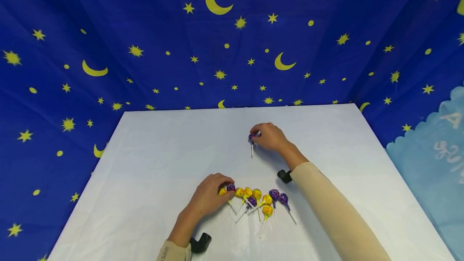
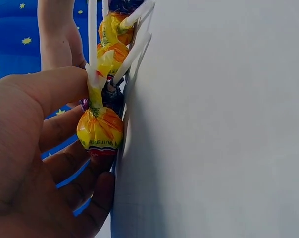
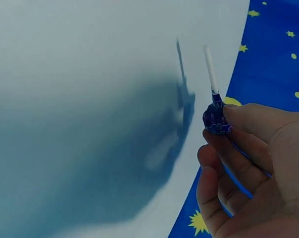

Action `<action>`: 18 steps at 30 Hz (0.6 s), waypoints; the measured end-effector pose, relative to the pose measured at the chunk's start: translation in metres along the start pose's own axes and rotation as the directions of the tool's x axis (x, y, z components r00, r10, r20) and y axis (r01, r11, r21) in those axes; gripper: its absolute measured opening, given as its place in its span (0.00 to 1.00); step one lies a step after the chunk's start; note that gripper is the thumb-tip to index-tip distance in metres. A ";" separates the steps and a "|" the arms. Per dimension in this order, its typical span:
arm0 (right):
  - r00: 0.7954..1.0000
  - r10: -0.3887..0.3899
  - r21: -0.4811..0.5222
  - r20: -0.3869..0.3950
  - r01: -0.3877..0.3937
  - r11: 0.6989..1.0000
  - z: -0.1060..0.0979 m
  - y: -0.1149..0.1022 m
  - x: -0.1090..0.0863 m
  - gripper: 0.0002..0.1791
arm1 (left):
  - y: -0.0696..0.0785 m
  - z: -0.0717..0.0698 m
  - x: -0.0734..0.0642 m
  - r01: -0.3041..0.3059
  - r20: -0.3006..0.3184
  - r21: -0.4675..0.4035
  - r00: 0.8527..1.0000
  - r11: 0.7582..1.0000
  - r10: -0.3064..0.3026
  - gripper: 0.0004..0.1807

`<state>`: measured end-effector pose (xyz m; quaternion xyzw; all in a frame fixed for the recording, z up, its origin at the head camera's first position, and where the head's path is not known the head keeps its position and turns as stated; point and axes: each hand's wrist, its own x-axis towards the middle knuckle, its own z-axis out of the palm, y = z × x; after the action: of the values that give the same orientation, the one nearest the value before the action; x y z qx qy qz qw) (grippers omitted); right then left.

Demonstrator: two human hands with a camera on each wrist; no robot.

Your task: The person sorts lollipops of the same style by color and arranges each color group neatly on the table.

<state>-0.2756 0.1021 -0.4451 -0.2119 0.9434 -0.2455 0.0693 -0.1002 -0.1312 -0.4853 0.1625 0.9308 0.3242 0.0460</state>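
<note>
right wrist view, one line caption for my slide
Right hand pinching a purple-wrapped lollipop over a white tabletop, blue star-patterned cloth beyond.

"What is the table (image 1: 174,148) carrying?"

"Wrapped lollipops (image 1: 248,192) are lying in a loose cluster on its white top, toward the near side."

"How are they sitting?"

"Several yellow lollipops (image 1: 257,193) are bunching in the middle, with one purple lollipop (image 1: 251,202) nestling among them. Some of the white sticks (image 1: 242,216) there are crossing."

"And at the right end?"

"Two more purple lollipops (image 1: 274,195) are resting side by side, their sticks pointing nearward and splaying apart. Another yellow lollipop (image 1: 267,211) is lying nearest the front, its stick slanting leftward."
</note>
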 end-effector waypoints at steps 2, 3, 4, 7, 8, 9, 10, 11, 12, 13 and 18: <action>1.000 0.005 0.004 0.000 -0.005 1.000 0.000 0.002 0.004 0.14 | -0.001 0.001 0.000 -0.006 -0.007 0.001 1.000 1.000 0.006 0.14; 1.000 0.006 0.003 0.000 -0.006 1.000 0.000 0.003 0.006 0.14 | -0.001 0.001 0.000 -0.008 -0.009 0.000 1.000 1.000 0.008 0.14; 1.000 0.006 0.005 0.001 -0.006 1.000 0.000 0.004 0.007 0.14 | -0.001 0.001 0.000 -0.005 -0.009 -0.001 1.000 1.000 0.005 0.14; 1.000 0.017 0.004 0.006 -0.017 1.000 0.001 0.007 0.012 0.14 | -0.001 0.002 0.000 -0.008 -0.007 -0.010 1.000 1.000 0.008 0.15; 1.000 0.023 0.006 0.007 -0.023 1.000 0.001 0.008 0.014 0.14 | -0.001 0.002 0.000 -0.006 -0.005 -0.013 1.000 1.000 0.006 0.15; 1.000 0.028 0.007 0.009 -0.028 1.000 0.001 0.009 0.016 0.15 | -0.001 0.002 0.000 -0.002 -0.003 -0.016 1.000 1.000 0.002 0.15; 0.999 0.033 0.011 0.010 -0.033 0.999 0.001 0.010 0.017 0.15 | -0.001 0.002 0.000 0.001 -0.003 -0.018 1.000 1.000 -0.001 0.15; 0.999 0.036 0.013 0.011 -0.036 0.999 0.001 0.010 0.019 0.15 | -0.001 0.002 0.000 0.003 -0.003 -0.018 1.000 1.000 -0.003 0.15; 0.999 0.039 0.018 0.014 -0.039 0.999 0.001 0.011 0.020 0.15 | -0.001 0.002 0.000 0.008 -0.002 -0.019 1.000 1.000 -0.008 0.15; 0.999 0.041 0.023 0.015 -0.041 0.999 0.001 0.011 0.021 0.15 | -0.001 0.002 0.000 0.010 -0.003 -0.017 1.000 1.000 -0.010 0.15; 0.998 0.051 0.038 0.021 -0.052 0.998 0.002 0.013 0.026 0.16 | -0.001 0.002 0.000 0.018 -0.006 -0.011 1.000 1.000 -0.018 0.14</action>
<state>-0.3032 0.1005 -0.4544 -0.1885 0.9429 -0.2597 0.0889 -0.1004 -0.1310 -0.4877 0.1528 0.9305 0.3295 0.0471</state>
